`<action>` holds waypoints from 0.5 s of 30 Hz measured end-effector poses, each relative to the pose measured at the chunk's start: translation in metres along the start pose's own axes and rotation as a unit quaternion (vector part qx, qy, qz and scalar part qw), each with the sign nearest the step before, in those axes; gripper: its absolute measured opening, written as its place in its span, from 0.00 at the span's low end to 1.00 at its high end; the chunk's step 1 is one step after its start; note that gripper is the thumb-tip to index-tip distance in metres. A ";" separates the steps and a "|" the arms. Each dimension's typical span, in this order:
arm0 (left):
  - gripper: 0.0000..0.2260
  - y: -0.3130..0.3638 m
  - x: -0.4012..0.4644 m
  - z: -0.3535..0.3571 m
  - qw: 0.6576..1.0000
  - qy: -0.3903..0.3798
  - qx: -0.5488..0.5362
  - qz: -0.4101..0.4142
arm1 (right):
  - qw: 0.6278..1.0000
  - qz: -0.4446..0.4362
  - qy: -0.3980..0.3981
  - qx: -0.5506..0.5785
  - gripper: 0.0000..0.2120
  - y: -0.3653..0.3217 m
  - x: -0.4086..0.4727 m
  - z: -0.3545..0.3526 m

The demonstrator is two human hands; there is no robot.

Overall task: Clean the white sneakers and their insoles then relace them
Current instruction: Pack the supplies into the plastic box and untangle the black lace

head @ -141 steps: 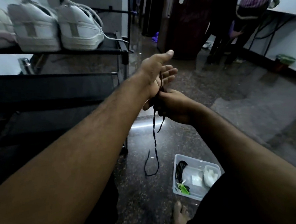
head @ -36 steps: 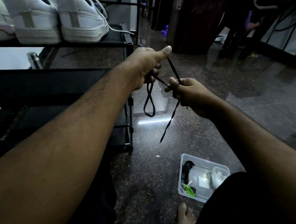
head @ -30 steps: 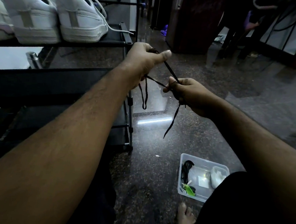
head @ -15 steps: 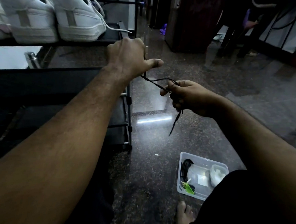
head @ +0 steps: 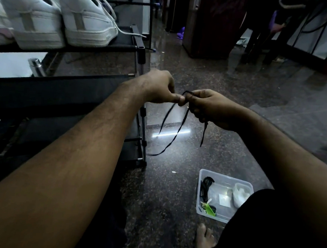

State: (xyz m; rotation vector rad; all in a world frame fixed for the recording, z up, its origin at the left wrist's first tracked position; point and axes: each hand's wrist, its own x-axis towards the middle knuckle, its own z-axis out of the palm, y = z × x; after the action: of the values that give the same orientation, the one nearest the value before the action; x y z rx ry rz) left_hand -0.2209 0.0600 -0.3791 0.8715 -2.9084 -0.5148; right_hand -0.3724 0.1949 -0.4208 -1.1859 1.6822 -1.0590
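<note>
At about ten o'clock from your hands, the white sneakers (head: 60, 19) stand heel-out on the top shelf of the black shoe rack (head: 98, 47); the right-hand one shows a white lace trailing off the shelf edge, so it looks laced already, though you cannot see the tongues or any insoles from here. They look fairly clean, with some grey along the soles, so whether cleaning is finished cannot be told. Straight ahead at twelve o'clock, your left hand (head: 159, 89) has its grip closed in a pinch on a thin black lace (head: 177, 132), thumb and fingertip meeting right against your right hand (head: 209, 107), whose grip is curled round the same lace. Loose ends hang down from both hands toward the floor (head: 174, 191). You seem to be sorting or knotting this lace rather than threading a shoe, so relacing with it, if intended, is still ahead. At about five o'clock, a clear plastic box (head: 199, 193) sits on the floor holding another dark cord, a green item and a small white container.
</note>
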 end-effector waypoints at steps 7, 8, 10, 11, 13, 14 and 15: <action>0.23 0.018 -0.008 0.004 0.979 -0.104 -0.169 0.050 | 0.999 -0.043 0.004 0.029 0.10 -0.007 0.002 0.008; 0.22 0.019 -0.008 0.005 0.973 -0.115 -0.195 0.053 | 0.998 -0.047 0.002 0.029 0.10 -0.007 0.002 0.008; 0.19 0.020 -0.008 0.006 0.957 -0.134 -0.252 0.050 | 0.998 -0.050 0.001 0.028 0.11 -0.008 0.001 0.009; 0.20 0.018 -0.008 0.005 0.953 -0.136 -0.268 0.046 | 0.998 -0.052 0.005 0.034 0.11 -0.008 0.001 0.008; 0.21 0.015 -0.006 0.003 0.954 -0.126 -0.271 0.036 | 0.997 -0.058 0.011 0.055 0.10 -0.010 0.000 0.007; 0.20 0.014 -0.006 0.003 0.954 -0.119 -0.274 0.034 | 0.996 -0.061 0.012 0.063 0.10 -0.010 -0.001 0.007; 0.20 0.014 -0.006 0.003 0.953 -0.114 -0.280 0.032 | 0.996 -0.064 0.011 0.068 0.10 -0.011 -0.002 0.006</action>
State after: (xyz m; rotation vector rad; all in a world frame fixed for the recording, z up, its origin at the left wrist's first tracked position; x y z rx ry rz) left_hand -0.2237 0.0746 -0.3769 0.6615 -2.7058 -1.4236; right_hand -0.3630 0.1931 -0.4123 -1.2108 1.5411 -1.2478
